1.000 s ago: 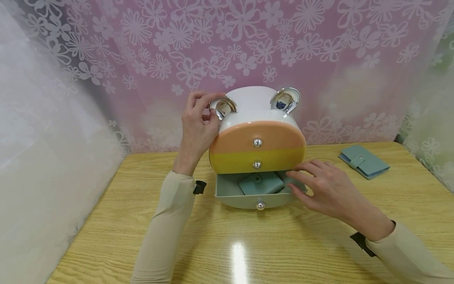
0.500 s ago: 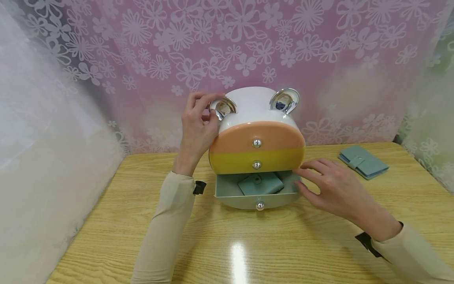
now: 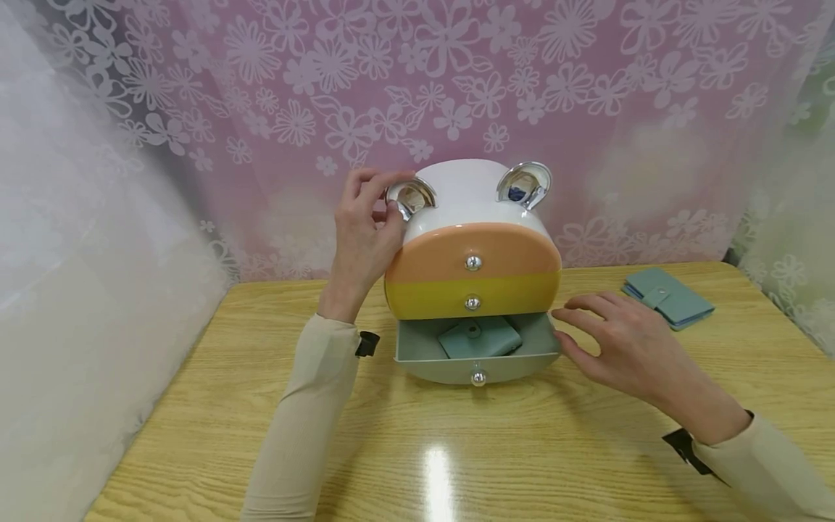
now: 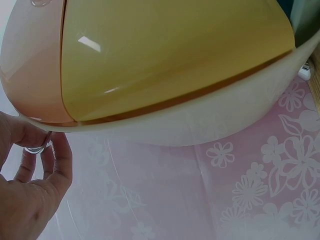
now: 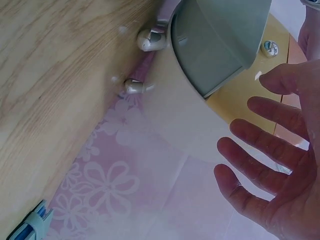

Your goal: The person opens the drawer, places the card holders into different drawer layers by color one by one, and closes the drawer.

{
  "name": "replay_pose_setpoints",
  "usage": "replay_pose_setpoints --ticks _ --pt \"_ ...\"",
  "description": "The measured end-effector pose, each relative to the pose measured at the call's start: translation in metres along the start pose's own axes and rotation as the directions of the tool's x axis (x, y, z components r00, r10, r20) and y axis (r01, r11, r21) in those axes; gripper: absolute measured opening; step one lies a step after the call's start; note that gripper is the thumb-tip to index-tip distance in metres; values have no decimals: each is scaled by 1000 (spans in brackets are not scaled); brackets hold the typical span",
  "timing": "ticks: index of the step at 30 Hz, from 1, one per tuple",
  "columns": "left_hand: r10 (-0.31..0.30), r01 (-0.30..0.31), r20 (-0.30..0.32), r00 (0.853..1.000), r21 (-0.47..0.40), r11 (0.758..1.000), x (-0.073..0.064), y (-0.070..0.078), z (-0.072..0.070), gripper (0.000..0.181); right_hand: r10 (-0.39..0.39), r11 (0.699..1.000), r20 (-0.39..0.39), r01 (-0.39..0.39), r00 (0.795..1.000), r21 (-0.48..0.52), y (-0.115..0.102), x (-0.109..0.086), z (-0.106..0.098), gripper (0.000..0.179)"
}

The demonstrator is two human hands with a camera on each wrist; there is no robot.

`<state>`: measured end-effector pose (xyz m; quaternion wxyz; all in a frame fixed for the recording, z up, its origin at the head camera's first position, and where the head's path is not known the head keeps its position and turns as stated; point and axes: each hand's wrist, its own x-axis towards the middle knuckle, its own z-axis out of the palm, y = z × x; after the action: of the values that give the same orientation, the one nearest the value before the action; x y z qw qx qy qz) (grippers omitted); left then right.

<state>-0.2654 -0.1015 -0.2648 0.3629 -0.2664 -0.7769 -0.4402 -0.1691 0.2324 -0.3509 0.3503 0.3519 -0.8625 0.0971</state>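
A white storage box (image 3: 466, 187) with silver ears stands on the table, its orange and yellow drawers closed. My left hand (image 3: 365, 228) grips the left silver ear (image 3: 412, 197) between thumb and fingers; the left wrist view shows these fingers round the ear. Below, the green bottom drawer (image 3: 437, 371) is pulled out, with a teal snap wallet (image 3: 483, 339) lying in it. Just off the drawer's right side is my right hand (image 3: 622, 348), holding nothing. In the right wrist view its fingers (image 5: 260, 145) are spread and slightly bent beside the box.
A second teal wallet (image 3: 672, 296), with a strap and snap, lies on the wooden table (image 3: 365, 449) at the back right. Behind the table hangs a pink flowered curtain (image 3: 404, 87). Pale cloth hangs at both sides.
My right hand has drawn back to the right, from over the open drawer's right end to just outside it. The left hand, the box and the wallets stay put.
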Motion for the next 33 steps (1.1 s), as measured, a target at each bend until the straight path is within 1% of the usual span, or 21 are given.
replay_pose_setpoints --ticks 8,20,29,33 --pt "-1 1 2 1000 5 1000 2 0 0 38 2 1000 -23 -2 1000 -14 9 -5 2 67" --pt "-25 25 6 1000 13 1000 2 2 0 37 28 999 -22 -29 999 -28 23 -14 3 69" --pt "-17 17 3 1000 -20 1000 3 1 2 38 51 997 -16 -52 999 -58 37 -21 4 72" --pt "-28 28 2 1000 -22 999 2 1 2 39 49 998 -22 -50 999 -43 43 -24 7 70"
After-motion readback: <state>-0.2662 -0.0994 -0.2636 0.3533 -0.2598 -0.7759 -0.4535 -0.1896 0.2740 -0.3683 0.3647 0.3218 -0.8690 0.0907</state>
